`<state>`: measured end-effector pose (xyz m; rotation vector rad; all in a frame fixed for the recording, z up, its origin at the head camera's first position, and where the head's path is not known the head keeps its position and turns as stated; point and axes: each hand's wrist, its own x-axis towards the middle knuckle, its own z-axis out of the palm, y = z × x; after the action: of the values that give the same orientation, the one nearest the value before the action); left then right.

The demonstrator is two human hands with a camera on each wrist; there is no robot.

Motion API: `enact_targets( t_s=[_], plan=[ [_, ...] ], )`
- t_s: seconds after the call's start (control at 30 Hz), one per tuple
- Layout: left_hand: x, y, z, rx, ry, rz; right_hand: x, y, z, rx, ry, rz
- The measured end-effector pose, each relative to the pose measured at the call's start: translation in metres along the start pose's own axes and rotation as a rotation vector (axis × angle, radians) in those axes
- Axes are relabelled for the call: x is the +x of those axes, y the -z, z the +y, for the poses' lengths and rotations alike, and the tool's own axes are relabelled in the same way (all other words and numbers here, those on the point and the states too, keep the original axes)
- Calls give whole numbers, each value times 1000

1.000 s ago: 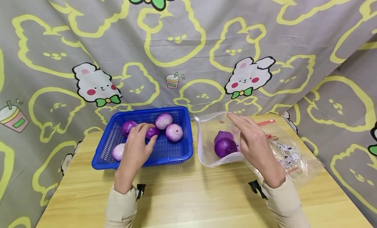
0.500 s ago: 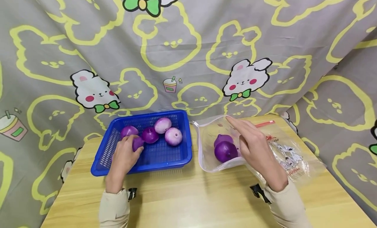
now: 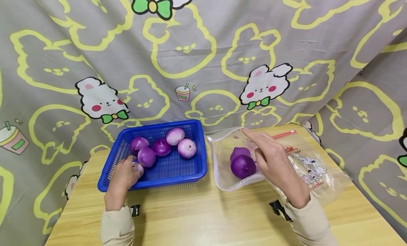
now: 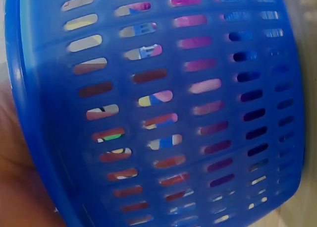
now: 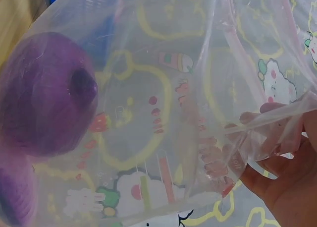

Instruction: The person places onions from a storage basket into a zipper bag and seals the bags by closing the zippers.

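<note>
Head view: left hand (image 3: 122,176), grip curled round a pale onion (image 3: 138,169); right hand (image 3: 276,159) pinching a bag (image 3: 222,166)

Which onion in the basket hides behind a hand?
The onion at the front left of the basket: the left hand partly covers it, unlike the other five.

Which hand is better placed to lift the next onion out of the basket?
The left hand, I'd judge: it reaches into the basket, at the pale onion in the near left corner. The right hand holds the open bag, so using it would likely mean letting go.
</note>
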<state>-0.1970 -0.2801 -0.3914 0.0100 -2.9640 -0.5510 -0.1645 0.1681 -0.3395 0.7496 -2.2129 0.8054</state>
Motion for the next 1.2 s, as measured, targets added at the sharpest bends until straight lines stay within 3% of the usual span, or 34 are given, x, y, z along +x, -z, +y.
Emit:
enact_targets(
  t_s=[0.2, 0.33, 0.53, 0.77, 1.2],
  plan=[
    [-2, 2, 0, 51, 104, -44, 0, 0, -2, -3, -6, -4],
    [-1, 2, 1, 34, 135, -49, 0, 0, -2, -1, -8, -14],
    [-1, 1, 1, -13, 142, -81, 0, 0, -2, 4, -14, -19],
    [-2, 4, 4, -4, 143, -101, 0, 0, -2, -1, -25, -41],
    [-11, 18, 18, 2, 176, -106, 0, 0, -4, 3, -34, -61]
  ],
)
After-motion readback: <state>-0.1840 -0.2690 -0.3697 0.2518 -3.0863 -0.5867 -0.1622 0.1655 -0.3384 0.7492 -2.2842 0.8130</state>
